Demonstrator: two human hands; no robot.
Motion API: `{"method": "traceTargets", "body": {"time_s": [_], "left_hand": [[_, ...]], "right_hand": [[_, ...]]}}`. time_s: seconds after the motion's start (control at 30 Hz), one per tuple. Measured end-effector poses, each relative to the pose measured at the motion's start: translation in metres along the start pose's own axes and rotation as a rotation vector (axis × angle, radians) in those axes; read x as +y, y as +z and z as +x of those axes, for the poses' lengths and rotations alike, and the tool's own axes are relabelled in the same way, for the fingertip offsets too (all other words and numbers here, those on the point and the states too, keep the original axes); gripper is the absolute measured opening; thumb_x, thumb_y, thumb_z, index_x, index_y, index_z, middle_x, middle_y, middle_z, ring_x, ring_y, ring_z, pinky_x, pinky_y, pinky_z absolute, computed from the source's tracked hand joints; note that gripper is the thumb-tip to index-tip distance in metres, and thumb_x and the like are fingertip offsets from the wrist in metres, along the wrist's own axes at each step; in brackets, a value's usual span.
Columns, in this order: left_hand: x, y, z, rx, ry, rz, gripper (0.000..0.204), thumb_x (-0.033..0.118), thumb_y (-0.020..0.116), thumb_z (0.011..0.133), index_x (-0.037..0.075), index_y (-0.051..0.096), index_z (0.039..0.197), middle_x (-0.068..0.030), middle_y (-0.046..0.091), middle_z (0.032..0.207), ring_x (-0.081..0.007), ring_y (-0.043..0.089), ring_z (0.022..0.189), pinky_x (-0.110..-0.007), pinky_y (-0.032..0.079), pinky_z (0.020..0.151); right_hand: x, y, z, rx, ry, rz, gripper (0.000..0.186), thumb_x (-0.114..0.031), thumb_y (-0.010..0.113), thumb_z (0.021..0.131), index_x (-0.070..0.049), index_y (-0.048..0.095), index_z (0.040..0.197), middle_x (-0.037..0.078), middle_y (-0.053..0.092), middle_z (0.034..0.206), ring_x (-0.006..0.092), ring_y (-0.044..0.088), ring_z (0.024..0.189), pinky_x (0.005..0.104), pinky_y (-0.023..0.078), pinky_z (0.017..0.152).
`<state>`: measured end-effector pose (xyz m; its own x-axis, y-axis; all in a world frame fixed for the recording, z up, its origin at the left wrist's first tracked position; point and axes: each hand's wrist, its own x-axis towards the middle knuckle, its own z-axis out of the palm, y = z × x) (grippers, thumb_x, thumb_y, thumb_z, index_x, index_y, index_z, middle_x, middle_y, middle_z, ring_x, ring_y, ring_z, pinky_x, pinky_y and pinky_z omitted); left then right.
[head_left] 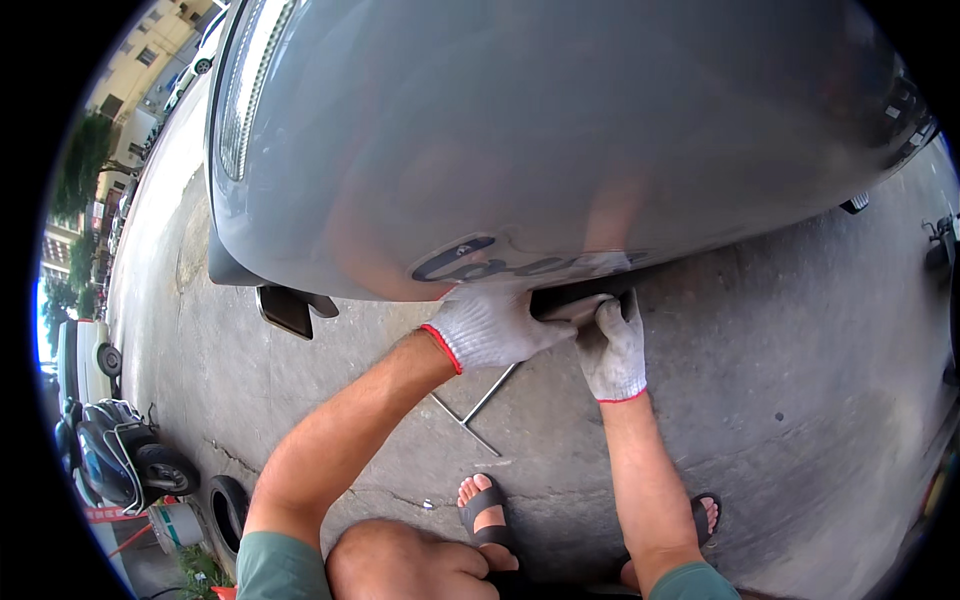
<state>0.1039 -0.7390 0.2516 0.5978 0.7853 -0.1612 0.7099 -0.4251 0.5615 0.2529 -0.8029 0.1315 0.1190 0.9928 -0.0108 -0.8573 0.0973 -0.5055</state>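
Note:
A large glossy grey scooter body panel [560, 130] fills the upper view, with dark raised lettering near its lower edge. My left hand [485, 325], in a white knit glove with a red cuff, reaches to that edge. Its thumb stretches right while its other fingers are mostly hidden beneath the panel. On the right, my gloved right hand [612, 350] is closed, thumb uppermost, at a dark trim piece [565, 298] under the edge. The far end of that piece is out of sight. Below my left hand, a metal T-handle wrench [466, 422] lies on the concrete.
A dark footrest [287, 312] juts from the scooter's lower left. At left stand a parked scooter [110, 455], a loose tyre [228, 512], a white bucket [176, 525] and a white van [92, 360]. My sandalled feet [487, 510] rest on the cracked concrete [780, 470].

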Motion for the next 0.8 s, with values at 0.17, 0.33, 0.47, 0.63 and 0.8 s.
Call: {"method": "traceTargets", "body": {"time_s": [0.17, 0.33, 0.47, 0.63, 0.8], "left_hand": [[0.003, -0.001, 0.003, -0.094, -0.102, -0.019, 0.064, 0.041, 0.070, 0.083, 0.007, 0.057, 0.135, -0.0218, 0.064, 0.126, -0.0352, 0.062, 0.116, -0.041, 0.048, 0.100], [-0.011, 0.004, -0.003, -0.022, -0.012, -0.031, 0.070, 0.043, 0.072, 0.082, 0.008, 0.054, 0.139, -0.0205, 0.062, 0.131, -0.0337, 0.060, 0.120, -0.040, 0.047, 0.102], [-0.012, -0.018, -0.008, -0.129, -0.038, -0.107, 0.075, 0.041, 0.078, 0.079, 0.005, 0.053, 0.140, -0.0194, 0.059, 0.136, -0.0313, 0.056, 0.125, -0.038, 0.044, 0.106], [-0.042, -0.014, -0.029, -0.097, -0.089, -0.233, 0.079, 0.038, 0.081, 0.077, 0.001, 0.052, 0.140, -0.0215, 0.058, 0.137, -0.0311, 0.053, 0.129, -0.037, 0.041, 0.109], [-0.041, -0.007, -0.030, -0.085, -0.209, -0.226, 0.080, 0.029, 0.087, 0.072, -0.001, 0.052, 0.138, -0.0173, 0.062, 0.128, -0.0244, 0.058, 0.120, -0.034, 0.043, 0.106]], "right_hand": [[0.006, -0.001, 0.001, 0.116, -0.088, -0.099, 0.059, -0.022, 0.070, 0.092, -0.005, 0.043, 0.142, 0.006, 0.055, 0.132, 0.0207, 0.051, 0.125, 0.0388, 0.038, 0.110], [-0.001, 0.012, -0.005, 0.269, 0.015, -0.075, 0.062, -0.003, 0.068, 0.088, -0.004, 0.040, 0.143, 0.004, 0.054, 0.125, 0.0129, 0.054, 0.108, 0.0277, 0.044, 0.098], [-0.001, 0.031, -0.015, 0.378, 0.096, -0.090, 0.070, 0.000, 0.070, 0.087, -0.007, 0.035, 0.147, 0.006, 0.053, 0.124, 0.0140, 0.056, 0.105, 0.0287, 0.050, 0.089], [0.009, 0.046, -0.017, 0.411, 0.133, -0.129, 0.083, 0.002, 0.072, 0.083, -0.008, 0.027, 0.151, 0.010, 0.051, 0.126, 0.0170, 0.056, 0.107, 0.0324, 0.053, 0.085], [0.024, 0.040, -0.016, 0.462, 0.040, -0.211, 0.083, 0.002, 0.073, 0.082, -0.003, 0.027, 0.151, 0.010, 0.050, 0.127, 0.0151, 0.055, 0.107, 0.0284, 0.050, 0.089]]}}
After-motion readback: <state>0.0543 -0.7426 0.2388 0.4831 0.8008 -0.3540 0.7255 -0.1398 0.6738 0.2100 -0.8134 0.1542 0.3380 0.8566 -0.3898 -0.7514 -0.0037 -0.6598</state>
